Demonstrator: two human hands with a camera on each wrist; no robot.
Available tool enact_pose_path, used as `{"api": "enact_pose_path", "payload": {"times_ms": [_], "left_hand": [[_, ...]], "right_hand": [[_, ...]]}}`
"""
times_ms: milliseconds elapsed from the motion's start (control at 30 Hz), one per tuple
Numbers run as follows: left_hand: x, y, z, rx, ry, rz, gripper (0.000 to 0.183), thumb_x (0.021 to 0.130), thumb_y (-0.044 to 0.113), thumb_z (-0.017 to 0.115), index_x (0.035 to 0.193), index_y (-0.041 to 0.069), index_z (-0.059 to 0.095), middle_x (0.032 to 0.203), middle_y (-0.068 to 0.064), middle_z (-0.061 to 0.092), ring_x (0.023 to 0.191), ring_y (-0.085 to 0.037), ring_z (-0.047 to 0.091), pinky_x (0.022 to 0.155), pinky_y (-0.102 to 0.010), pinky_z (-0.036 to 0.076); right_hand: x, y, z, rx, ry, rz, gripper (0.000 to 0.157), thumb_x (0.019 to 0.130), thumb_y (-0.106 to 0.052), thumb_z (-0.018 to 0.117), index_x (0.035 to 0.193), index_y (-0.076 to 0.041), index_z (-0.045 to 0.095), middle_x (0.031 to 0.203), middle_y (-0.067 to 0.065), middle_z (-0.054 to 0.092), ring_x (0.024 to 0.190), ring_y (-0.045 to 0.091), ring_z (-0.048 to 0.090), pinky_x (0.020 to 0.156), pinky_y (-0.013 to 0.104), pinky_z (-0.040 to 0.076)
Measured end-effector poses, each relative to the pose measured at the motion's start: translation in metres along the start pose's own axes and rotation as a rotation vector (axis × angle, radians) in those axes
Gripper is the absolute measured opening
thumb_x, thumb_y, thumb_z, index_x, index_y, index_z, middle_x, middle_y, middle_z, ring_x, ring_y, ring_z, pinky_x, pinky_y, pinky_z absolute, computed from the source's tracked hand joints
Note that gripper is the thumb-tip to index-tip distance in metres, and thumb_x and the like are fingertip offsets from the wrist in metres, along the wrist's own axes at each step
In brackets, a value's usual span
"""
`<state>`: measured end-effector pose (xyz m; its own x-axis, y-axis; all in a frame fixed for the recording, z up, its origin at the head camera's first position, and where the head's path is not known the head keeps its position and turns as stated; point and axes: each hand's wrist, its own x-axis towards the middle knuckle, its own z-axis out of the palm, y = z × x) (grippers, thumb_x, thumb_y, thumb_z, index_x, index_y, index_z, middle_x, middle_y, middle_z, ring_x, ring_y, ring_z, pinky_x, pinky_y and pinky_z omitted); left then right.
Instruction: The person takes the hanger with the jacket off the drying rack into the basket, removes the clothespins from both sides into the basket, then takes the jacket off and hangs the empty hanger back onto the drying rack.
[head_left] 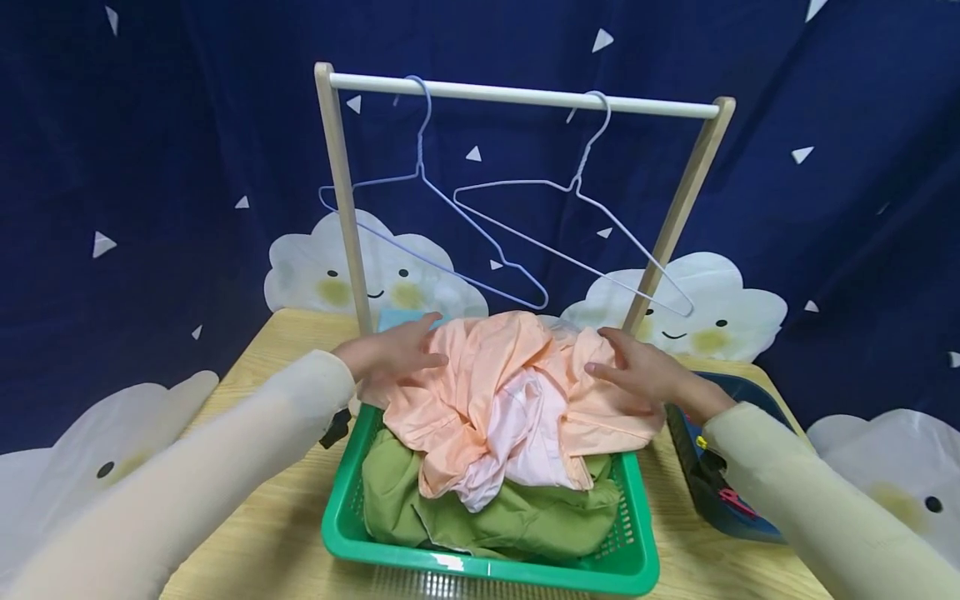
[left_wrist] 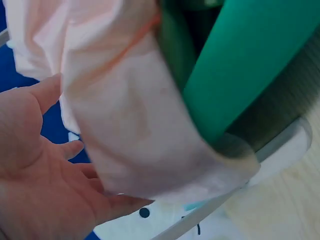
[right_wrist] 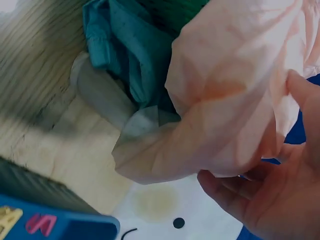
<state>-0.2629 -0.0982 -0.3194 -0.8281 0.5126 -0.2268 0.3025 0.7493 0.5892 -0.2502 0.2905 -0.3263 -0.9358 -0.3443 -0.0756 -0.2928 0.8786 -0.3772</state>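
Note:
A peach garment point(head_left: 517, 342) lies bunched over a green plastic basket point(head_left: 641, 508), with a pale pink part point(head_left: 521, 417) showing in its middle. My left hand point(head_left: 397, 346) is at its left side, fingers spread; in the left wrist view that hand point(left_wrist: 50, 180) has its fingertips at and behind the cloth's edge. On the opposite side is my right hand point(head_left: 645, 367), thumb and fingers apart. The right wrist view shows this hand point(right_wrist: 280, 195) with loosely bent fingers against the hanging fabric. Beneath lies a green garment point(head_left: 510, 517) inside the basket.
Behind the basket stands a rack with wooden posts point(head_left: 682, 208) and a white rod point(head_left: 517, 94). A bluish wire hanger point(head_left: 421, 150) and a paler hanger point(head_left: 583, 158) hang there. A dark blue bin point(head_left: 757, 523) with small colourful pieces sits right, on the wooden table point(head_left: 247, 517).

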Motion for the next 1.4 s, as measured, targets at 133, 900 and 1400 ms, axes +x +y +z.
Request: {"api": "enact_pose_path", "payload": {"times_ms": [133,900,1400], "left_hand": [[0.005,0.002,0.007,-0.042,-0.011,-0.034,0.077,0.103,0.026,0.058,0.16,0.0,0.012,0.142,-0.028,0.054,0.132,-0.036,0.054,0.117,-0.049,0.038],[0.004,0.024,-0.022,-0.061,0.661,0.0,0.018,0.105,0.012,0.044,0.1,0.004,0.059,0.086,-0.012,0.063,0.084,-0.028,0.059,0.076,-0.04,0.047],[-0.048,0.055,0.015,-0.202,0.263,0.122,0.073,0.092,0.002,0.047,0.16,0.006,0.022,0.115,-0.022,0.069,0.068,-0.011,0.054,0.072,-0.028,0.047]], "right_hand": [[0.008,0.003,0.005,0.033,0.061,-0.076,0.068,0.097,-0.035,0.069,0.145,0.006,0.043,0.133,0.028,0.061,0.116,0.04,0.063,0.1,0.057,0.048],[0.003,-0.037,-0.021,0.317,0.458,-0.188,0.014,0.088,0.003,0.071,0.101,0.007,0.069,0.087,0.017,0.068,0.069,-0.002,0.05,0.063,0.011,0.042],[-0.057,-0.08,0.001,0.442,-0.017,-0.374,0.017,0.098,-0.001,0.06,0.114,0.001,0.064,0.128,0.026,0.058,0.091,0.019,0.065,0.073,0.017,0.05]]}}
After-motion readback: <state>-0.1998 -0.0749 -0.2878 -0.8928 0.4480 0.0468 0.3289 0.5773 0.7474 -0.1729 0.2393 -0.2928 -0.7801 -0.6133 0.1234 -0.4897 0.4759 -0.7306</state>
